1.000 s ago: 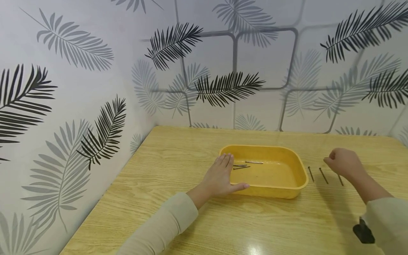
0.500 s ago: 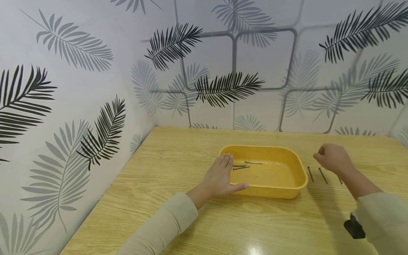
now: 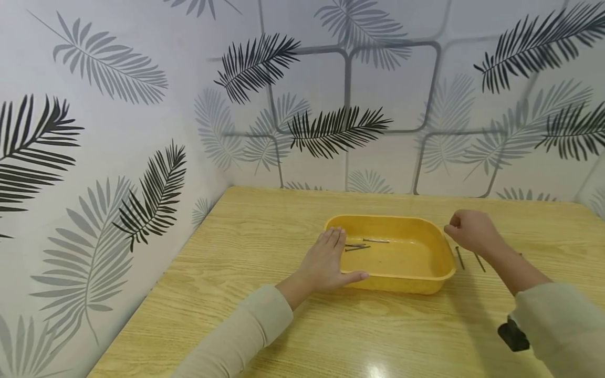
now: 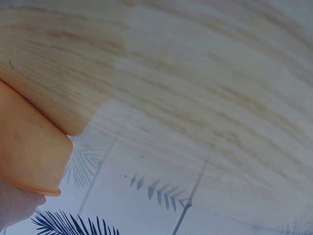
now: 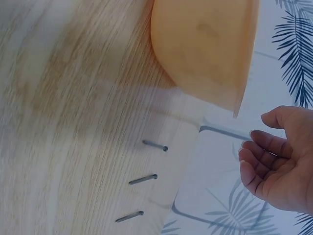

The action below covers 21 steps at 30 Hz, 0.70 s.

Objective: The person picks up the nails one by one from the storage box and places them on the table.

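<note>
A yellow plastic tray (image 3: pixel 406 283) sits mid-table with three thin nails (image 3: pixel 364 244) lying in its left end. My left hand (image 3: pixel 326 262) lies flat on the table, fingers straight against the tray's left wall and thumb along its near side. My right hand (image 3: pixel 472 231) hovers just past the tray's right end, fingers loosely curled. In the right wrist view that hand (image 5: pixel 279 166) shows thumb and fingers apart with nothing seen between them. Three more nails (image 5: pixel 155 146) lie in a row on the wood right of the tray (image 5: pixel 205 49).
The wooden table (image 3: pixel 264 231) stands in a corner of leaf-patterned walls (image 3: pixel 118 131) at the left and back. A black wrist-camera mount (image 3: pixel 512 333) sits on my right sleeve. The tray's corner (image 4: pixel 24 147) fills the left wrist view's lower left.
My right hand has travelled left from above the loose nails to the tray's right end. The left hand, the tray and the nails in it have not moved.
</note>
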Each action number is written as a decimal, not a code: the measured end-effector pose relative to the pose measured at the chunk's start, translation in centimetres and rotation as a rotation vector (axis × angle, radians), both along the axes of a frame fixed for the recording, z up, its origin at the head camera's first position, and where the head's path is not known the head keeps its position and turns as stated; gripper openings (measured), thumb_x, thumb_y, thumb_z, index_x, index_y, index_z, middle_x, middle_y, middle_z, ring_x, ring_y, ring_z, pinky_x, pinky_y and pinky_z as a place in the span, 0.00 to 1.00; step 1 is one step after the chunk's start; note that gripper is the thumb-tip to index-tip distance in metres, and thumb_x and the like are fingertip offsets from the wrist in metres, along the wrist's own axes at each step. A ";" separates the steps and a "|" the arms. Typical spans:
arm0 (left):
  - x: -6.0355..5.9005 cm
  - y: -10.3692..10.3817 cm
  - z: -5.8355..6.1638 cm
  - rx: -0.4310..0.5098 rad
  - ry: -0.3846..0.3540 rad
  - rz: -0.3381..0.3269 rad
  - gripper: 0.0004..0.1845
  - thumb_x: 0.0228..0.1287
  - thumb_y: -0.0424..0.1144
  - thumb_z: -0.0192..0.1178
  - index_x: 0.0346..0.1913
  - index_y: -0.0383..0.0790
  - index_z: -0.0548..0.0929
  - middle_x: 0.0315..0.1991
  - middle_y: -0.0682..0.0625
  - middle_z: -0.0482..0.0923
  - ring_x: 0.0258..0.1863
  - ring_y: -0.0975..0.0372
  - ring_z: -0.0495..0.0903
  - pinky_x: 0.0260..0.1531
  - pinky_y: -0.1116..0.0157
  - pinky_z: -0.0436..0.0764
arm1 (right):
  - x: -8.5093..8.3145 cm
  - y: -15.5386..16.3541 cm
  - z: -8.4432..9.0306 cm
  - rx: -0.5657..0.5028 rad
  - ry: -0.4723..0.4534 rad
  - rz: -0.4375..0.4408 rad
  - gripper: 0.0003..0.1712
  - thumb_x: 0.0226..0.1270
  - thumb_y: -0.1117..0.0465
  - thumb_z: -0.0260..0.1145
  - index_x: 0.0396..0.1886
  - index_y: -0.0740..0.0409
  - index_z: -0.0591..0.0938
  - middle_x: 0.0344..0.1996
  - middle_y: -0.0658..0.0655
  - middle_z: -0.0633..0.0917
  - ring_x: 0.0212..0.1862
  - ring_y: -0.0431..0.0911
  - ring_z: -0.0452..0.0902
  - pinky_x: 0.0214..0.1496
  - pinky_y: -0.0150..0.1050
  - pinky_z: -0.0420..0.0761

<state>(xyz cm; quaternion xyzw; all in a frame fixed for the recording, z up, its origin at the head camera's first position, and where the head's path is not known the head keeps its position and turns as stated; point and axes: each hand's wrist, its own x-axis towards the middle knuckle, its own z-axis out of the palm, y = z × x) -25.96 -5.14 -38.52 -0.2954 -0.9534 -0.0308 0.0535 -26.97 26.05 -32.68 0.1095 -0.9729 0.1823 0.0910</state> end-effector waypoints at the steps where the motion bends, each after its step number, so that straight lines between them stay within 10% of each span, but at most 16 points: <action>1: 0.0 0.0 0.0 0.001 0.001 -0.001 0.53 0.59 0.72 0.41 0.71 0.30 0.49 0.73 0.38 0.48 0.73 0.51 0.47 0.72 0.58 0.50 | 0.0 -0.2 0.1 -0.004 -0.005 0.004 0.13 0.59 0.65 0.55 0.26 0.74 0.78 0.21 0.66 0.81 0.21 0.48 0.73 0.26 0.45 0.76; 21: 0.0 0.1 0.1 0.010 -0.005 0.002 0.53 0.59 0.72 0.42 0.71 0.30 0.49 0.73 0.38 0.48 0.73 0.51 0.47 0.72 0.57 0.50 | -0.5 -2.8 -0.7 -0.026 -0.009 0.081 0.11 0.59 0.66 0.60 0.28 0.74 0.79 0.24 0.66 0.81 0.25 0.50 0.74 0.30 0.47 0.77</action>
